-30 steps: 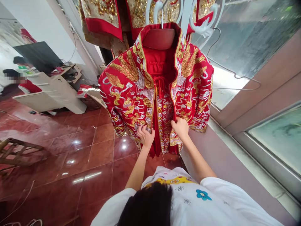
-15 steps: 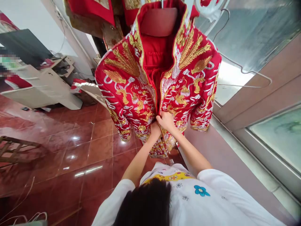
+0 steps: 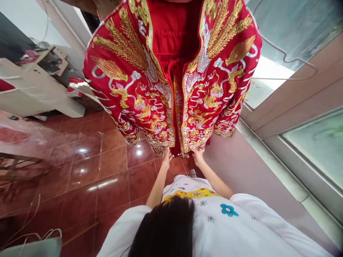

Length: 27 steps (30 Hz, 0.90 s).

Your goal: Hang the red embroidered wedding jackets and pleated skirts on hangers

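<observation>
A red jacket (image 3: 155, 103) with gold and silver embroidery hangs in front of me, its front parted from the collar down. My left hand (image 3: 166, 157) pinches the lower front corner of one panel at the hem. On the other panel, my right hand (image 3: 197, 156) grips the matching hem corner. Between the two edges, a red inner garment (image 3: 174, 39) with a gathered waist shows. The hanger's top lies outside the view now.
A wire hanger (image 3: 284, 59) hangs by the window frame at the right. At the left are a pale desk-like machine (image 3: 34, 85) and a wooden stool or rack (image 3: 18, 167). Below spreads a glossy red tiled floor (image 3: 115, 189). Cables hang over a pale box (image 3: 43, 246).
Both hands have gone from the middle of the front opening down to the hem corners and apart. The jacket now appears larger and closer, with its front edges slightly further apart lower down.
</observation>
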### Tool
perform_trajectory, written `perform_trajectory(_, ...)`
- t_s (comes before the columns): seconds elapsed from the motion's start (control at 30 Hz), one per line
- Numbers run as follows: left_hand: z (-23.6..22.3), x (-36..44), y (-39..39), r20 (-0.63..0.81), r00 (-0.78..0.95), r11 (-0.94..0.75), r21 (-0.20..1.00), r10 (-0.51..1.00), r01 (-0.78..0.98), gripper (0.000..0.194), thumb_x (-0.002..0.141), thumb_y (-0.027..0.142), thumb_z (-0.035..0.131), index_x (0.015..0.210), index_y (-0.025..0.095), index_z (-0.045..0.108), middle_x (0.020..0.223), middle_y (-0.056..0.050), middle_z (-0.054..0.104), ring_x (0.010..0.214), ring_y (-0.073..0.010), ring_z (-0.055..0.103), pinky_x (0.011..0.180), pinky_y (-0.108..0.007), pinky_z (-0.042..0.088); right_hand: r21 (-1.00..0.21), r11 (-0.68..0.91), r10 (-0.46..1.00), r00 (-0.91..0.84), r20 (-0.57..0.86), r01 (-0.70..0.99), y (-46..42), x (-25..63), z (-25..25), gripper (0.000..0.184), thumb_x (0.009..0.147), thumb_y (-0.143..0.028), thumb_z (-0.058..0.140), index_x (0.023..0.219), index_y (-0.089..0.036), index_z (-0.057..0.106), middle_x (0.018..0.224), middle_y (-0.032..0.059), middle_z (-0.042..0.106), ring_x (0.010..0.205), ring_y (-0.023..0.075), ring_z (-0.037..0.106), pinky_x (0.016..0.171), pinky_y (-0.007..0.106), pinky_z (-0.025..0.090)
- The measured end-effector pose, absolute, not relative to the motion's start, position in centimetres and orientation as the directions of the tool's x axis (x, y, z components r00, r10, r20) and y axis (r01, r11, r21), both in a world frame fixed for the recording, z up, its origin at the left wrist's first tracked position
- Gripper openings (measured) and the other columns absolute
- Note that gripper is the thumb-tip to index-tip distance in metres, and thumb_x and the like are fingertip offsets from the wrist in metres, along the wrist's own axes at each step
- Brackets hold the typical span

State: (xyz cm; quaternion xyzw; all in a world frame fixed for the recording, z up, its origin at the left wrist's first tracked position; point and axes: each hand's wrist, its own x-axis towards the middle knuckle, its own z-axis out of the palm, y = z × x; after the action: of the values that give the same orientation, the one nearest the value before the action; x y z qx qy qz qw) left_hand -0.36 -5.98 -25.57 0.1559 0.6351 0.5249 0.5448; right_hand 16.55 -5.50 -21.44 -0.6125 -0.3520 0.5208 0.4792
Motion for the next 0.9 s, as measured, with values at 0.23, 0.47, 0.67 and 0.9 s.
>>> perform_trajectory(0.23,-27.0,0.6,-4.7,-0.637,-0.252,0.350,0.662,0.728,-0.663,0.015,0.088,0.025,0.056,0.098,0.014,0.057,0.100,-0.005,0.062,0.083,-0.0120,0.061,0.073,-0.027,0.051,-0.731,-0.494,0.857,-0.121,-0.502,-0.470,-5.2,17.2,-24.1,0.032,0.066,-0.024,0.066,0.094,-0.019,0.052,0.088,0.0018,0.066,0.079,0.0143,0.064,0.069,0.028,0.053)
perform_trajectory(0.47,-25.4,2.0,-7.4,-0.688,-0.039,0.409,0.475,0.725,-0.779,0.007,0.083,0.003,0.057,0.080,0.008,0.060,0.074,0.000,0.061,0.057,-0.0044,0.054,0.051,-0.013,0.046,-0.612,-0.526,0.826,-0.184,-0.533,-0.591,-6.9,16.9,-23.6,0.030,0.064,-0.017,0.072,0.091,-0.016,0.058,0.080,0.0024,0.069,0.073,0.0144,0.066,0.064,0.024,0.054)
perform_trajectory(0.67,-23.5,3.3,-8.4,-0.745,0.133,0.508,0.302,0.654,-0.807,0.016,0.084,0.001,0.052,0.073,0.007,0.061,0.065,-0.003,0.059,0.049,-0.0030,0.052,0.043,-0.007,0.043,-0.616,-0.439,0.853,-0.088,-0.515,-0.654,-8.2,16.4,-22.6,0.044,0.056,-0.018,0.079,0.096,-0.018,0.060,0.090,0.0016,0.071,0.081,0.0144,0.067,0.074,0.024,0.056)
perform_trajectory(0.9,-22.1,3.6,-9.7,-0.763,0.182,0.526,0.233,0.620,-0.818,0.023,0.089,0.000,0.042,0.075,0.007,0.060,0.068,-0.005,0.061,0.055,-0.0049,0.057,0.046,-0.008,0.045,-0.553,-0.468,0.830,-0.129,-0.542,-0.689,-9.3,16.6,-21.3,0.055,0.050,-0.008,0.077,0.101,-0.019,0.059,0.093,0.0013,0.070,0.076,0.0152,0.067,0.072,0.028,0.059)
